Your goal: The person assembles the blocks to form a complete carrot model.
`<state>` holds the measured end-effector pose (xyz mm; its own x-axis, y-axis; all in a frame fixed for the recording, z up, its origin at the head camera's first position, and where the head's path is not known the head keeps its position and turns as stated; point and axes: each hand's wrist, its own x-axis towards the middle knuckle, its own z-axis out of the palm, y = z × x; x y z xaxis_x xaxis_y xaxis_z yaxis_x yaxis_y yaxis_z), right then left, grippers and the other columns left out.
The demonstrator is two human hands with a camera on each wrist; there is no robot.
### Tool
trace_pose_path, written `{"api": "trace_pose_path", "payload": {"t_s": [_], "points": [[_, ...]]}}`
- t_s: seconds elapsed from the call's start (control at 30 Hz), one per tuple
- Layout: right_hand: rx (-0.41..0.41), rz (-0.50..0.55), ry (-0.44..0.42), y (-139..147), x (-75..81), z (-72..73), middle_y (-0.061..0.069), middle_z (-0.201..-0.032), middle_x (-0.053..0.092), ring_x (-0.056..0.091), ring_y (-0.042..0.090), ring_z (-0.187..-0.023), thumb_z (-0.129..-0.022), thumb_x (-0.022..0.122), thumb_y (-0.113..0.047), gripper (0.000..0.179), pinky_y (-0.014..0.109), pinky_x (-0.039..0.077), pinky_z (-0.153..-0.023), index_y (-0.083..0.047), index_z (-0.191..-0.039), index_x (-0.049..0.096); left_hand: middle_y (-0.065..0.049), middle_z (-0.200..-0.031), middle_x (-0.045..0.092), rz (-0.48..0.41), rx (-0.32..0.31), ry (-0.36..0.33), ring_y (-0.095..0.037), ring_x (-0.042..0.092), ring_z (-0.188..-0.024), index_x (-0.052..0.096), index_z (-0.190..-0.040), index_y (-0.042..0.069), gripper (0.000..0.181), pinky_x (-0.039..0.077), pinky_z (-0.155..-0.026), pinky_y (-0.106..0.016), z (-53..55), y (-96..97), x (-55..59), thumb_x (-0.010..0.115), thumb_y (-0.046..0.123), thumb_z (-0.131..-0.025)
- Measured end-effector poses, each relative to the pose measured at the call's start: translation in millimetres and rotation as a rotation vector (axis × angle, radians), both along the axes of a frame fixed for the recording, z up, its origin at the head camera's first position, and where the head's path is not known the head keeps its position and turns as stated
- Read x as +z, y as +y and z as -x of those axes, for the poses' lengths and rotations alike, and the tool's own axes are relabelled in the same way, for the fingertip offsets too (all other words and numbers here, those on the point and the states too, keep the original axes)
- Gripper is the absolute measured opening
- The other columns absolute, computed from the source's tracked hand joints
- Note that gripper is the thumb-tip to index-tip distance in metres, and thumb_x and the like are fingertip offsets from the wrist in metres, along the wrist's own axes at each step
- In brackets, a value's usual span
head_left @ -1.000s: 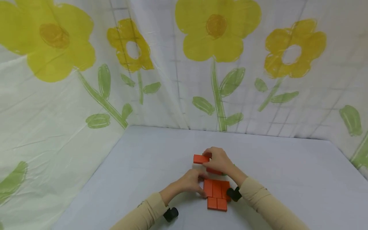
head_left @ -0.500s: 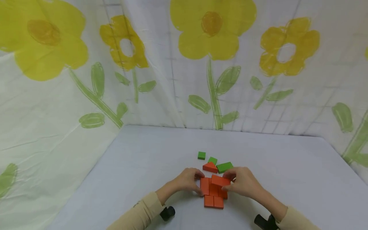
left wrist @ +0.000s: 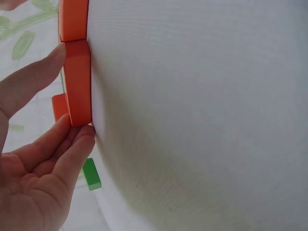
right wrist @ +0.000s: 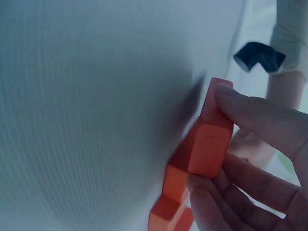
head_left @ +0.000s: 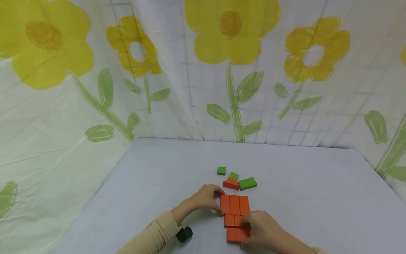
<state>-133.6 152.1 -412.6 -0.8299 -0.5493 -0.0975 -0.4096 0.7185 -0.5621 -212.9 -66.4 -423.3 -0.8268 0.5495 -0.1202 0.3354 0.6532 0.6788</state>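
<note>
On the white table, three upright red-orange rectangular blocks (head_left: 235,204) lie side by side, with two small red blocks (head_left: 229,220) in a row below them. My left hand (head_left: 206,197) spans the leftmost rectangular block (left wrist: 78,86), thumb at its near end and fingertips at its far end. Just below the small pair, my right hand (head_left: 264,229) pinches another red rectangular block (head_left: 236,235) between thumb and fingers. The right wrist view shows this block (right wrist: 209,149) tilted above the table, a shadow beside it. My right fingers partly cover the right small block.
Beyond the red layout lie a red triangular block (head_left: 231,183), a green rectangular block (head_left: 247,183) and two small green blocks (head_left: 221,170). A white curtain with yellow flowers (head_left: 231,24) hangs behind the table's back edge.
My right hand has brought the red rectangular block from the far side, over the layout, to below the small blocks, uncovering the green blocks and triangle. My left hand stays by the leftmost block.
</note>
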Motion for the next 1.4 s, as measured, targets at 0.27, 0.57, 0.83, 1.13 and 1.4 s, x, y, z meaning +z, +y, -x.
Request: {"api": "trace_pose_path", "payload": {"t_s": [0.27, 0.57, 0.83, 1.13, 1.4], "points": [[0.039, -0.057, 0.0, -8.5, -2.9, -3.8, -0.013, -0.072, 0.053, 0.043, 0.005, -0.063, -0.069, 0.082, -0.023, 0.03, 0.024, 0.039, -0.059, -0.007, -0.092, 0.071, -0.004, -0.105, 0.066, -0.005, -0.003, -0.003, -0.015, 0.057, -0.094, 0.067, -0.112, 0.002, 0.048, 0.048, -0.086, -0.028, 0.6, -0.1, -1.0, 0.088, 0.011, -0.069], [0.074, -0.029, 0.012, -6.7, -2.6, -3.5, -0.014, -0.073, 0.054, 0.044, 0.004, -0.066, -0.073, 0.082, -0.018, 0.024, 0.024, 0.042, -0.061, -0.007, -0.092, 0.073, -0.004, -0.104, 0.066, 0.0, -0.006, 0.0, -0.014, 0.057, -0.093, 0.067, -0.111, 0.002, 0.048, 0.048, -0.085, -0.026, 0.2, -0.1, -1.6, 0.088, 0.012, -0.069], [0.136, -0.043, 0.118, -7.9, -3.6, -2.3, -0.01, -0.075, 0.061, 0.045, 0.001, -0.065, -0.076, 0.081, -0.014, 0.018, 0.023, 0.048, -0.063, -0.006, -0.09, 0.074, -0.004, -0.105, 0.066, -0.013, -0.005, -0.004, -0.015, 0.057, -0.093, 0.067, -0.112, 0.001, 0.048, 0.048, -0.085, -0.027, -0.1, -0.3, -0.6, 0.087, 0.01, -0.069], [0.128, -0.06, 0.162, -8.2, -1.9, -0.1, -0.008, -0.075, 0.062, 0.046, 0.001, -0.063, -0.076, 0.083, -0.018, 0.021, 0.021, 0.049, -0.063, -0.006, -0.091, 0.075, -0.003, -0.104, 0.066, -0.017, -0.004, -0.004, -0.015, 0.056, -0.092, 0.067, -0.112, 0.001, 0.048, 0.048, -0.085, -0.026, -0.3, 0.4, -0.4, 0.087, 0.01, -0.069], [0.02, 0.059, 0.259, -0.4, 17.3, 32.9, -0.006, -0.076, 0.064, 0.054, 0.007, -0.068, -0.08, 0.077, -0.008, 0.009, 0.022, 0.048, -0.06, -0.004, -0.088, 0.074, -0.005, -0.105, 0.066, -0.023, -0.005, -0.014, -0.017, 0.057, -0.094, 0.066, -0.112, 0.0, 0.048, 0.048, -0.086, -0.027, -0.3, -0.3, 0.1, 0.087, 0.01, -0.07]]}}
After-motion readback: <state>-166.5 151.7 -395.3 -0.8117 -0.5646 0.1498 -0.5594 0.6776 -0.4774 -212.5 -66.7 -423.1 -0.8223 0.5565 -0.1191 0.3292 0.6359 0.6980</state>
